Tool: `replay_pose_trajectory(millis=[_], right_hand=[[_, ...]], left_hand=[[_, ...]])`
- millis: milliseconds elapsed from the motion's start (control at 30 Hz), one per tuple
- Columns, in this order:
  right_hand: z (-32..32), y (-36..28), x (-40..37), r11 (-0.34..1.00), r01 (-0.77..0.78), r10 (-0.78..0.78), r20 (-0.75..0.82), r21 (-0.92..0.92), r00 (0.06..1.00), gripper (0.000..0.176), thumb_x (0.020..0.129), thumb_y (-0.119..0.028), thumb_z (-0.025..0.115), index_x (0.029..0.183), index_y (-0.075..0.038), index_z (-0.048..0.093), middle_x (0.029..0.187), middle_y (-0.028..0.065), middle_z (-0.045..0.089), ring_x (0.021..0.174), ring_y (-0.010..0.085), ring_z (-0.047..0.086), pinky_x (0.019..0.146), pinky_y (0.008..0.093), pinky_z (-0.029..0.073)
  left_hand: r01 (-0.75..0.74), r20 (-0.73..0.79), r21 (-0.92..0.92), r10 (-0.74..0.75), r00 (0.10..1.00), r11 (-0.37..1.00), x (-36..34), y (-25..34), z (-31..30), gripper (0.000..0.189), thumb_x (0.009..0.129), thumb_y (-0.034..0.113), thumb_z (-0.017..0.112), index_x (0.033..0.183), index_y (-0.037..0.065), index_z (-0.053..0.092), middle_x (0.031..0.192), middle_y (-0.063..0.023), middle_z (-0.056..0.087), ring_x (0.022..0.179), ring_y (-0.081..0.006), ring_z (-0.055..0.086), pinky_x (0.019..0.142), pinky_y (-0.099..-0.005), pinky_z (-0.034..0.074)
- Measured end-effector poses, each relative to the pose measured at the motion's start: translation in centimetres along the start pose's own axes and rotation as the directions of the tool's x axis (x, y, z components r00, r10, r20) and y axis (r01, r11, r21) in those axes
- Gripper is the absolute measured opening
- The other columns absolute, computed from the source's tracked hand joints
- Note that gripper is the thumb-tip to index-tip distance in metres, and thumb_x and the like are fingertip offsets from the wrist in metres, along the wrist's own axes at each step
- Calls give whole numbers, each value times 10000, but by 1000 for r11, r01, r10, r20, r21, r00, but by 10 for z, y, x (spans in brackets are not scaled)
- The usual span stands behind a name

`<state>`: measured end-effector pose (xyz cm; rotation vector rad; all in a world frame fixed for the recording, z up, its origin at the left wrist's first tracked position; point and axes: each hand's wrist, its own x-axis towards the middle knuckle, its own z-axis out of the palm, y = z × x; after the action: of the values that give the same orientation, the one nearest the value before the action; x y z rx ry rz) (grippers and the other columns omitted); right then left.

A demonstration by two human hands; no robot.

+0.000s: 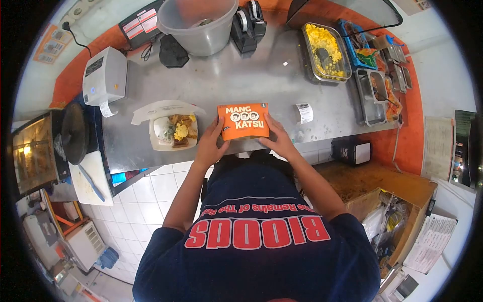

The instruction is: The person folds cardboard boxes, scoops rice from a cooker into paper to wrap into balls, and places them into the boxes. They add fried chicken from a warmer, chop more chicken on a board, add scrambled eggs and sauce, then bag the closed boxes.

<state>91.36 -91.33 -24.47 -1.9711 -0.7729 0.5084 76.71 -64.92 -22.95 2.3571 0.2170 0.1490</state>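
Note:
An orange box (243, 121) with the words MANG KATSU on its lid is closed, at the front edge of the steel counter. My left hand (212, 142) grips its left side and my right hand (278, 138) its right side. To the left of it, an open box (160, 143) holds white food, browned pieces and a yellow topping. A small printed label (304, 114) lies on the counter to the right of my right hand.
A label printer (105, 76) stands at the left. Behind are a large plastic tub (197, 31) and black tape dispensers (246, 31). A container of yellow food (327, 53) and metal trays (371, 93) sit at the right. A knife (91, 183) lies on a white board (83, 189).

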Motion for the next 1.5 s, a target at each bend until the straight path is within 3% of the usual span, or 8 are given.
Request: replay_pose_trajectory(millis=[133,433,733,833,1000,1100,1300,1500], right_hand=[[-3,14,1,998,48,-46,50,-27,998,924,811,-315,839,1586,-152,363,1613,252,335,1473,373,375,1197,426,302],[8,12,5,995,77,-86,-146,-66,986,753,764,-219,867,1449,-136,567,1428,234,572,1211,368,619,1054,401,464],[-2,18,11,986,141,-148,-80,-89,986,607,737,-228,877,1302,-110,691,1402,213,602,1123,353,655,1013,397,492],[-9,21,9,986,157,-157,2,-52,988,611,759,-182,865,1338,-131,676,1446,155,592,1280,305,586,1055,379,463],[-8,6,-1,967,155,-164,-26,-204,986,539,804,-160,815,1329,-154,689,1451,134,591,1203,323,611,1028,412,474],[10,12,-7,936,128,-175,-119,-329,977,463,828,-151,773,1286,-167,715,1453,128,586,1094,335,646,992,435,486],[14,22,-6,924,168,-242,-184,-344,953,421,835,-103,700,1248,-174,730,1442,130,593,1049,340,661,1012,441,473],[-32,-2,92,958,105,-209,-402,-265,891,398,824,-76,652,1215,-100,719,1301,146,674,1072,337,663,1013,424,481]], left_hand=[[2,24,189,-7,1000,982,-5,6,-4,914,848,224,761,1611,120,269,1540,-250,437,1403,-423,452,1152,-468,400],[2,-44,-195,-10,999,981,0,-17,8,921,775,234,860,1553,73,394,1453,-233,547,1249,-391,606,1026,-412,498],[168,-71,-512,-236,969,843,0,-27,24,623,757,191,874,1335,90,666,1434,-193,581,1241,-324,640,1030,-367,497],[133,-111,-413,-194,975,901,-11,-25,32,549,783,214,864,1298,125,699,1436,-224,572,1191,-309,664,999,-351,513],[-107,-236,214,157,959,971,-23,-5,28,547,781,277,862,1287,148,702,1582,-212,393,1315,-428,509,1043,-500,461],[-138,-196,330,211,958,934,-20,-12,47,728,773,412,834,1394,114,599,1596,-225,334,1453,-498,300,1143,-589,329],[-311,83,436,306,948,844,64,35,17,939,739,526,790,1490,71,459,1551,-205,370,1386,-428,353,1149,-601,284],[-231,77,442,220,973,867,66,43,16,937,771,516,759,1510,51,421,1478,-231,437,1303,-434,425,1100,-614,306]])
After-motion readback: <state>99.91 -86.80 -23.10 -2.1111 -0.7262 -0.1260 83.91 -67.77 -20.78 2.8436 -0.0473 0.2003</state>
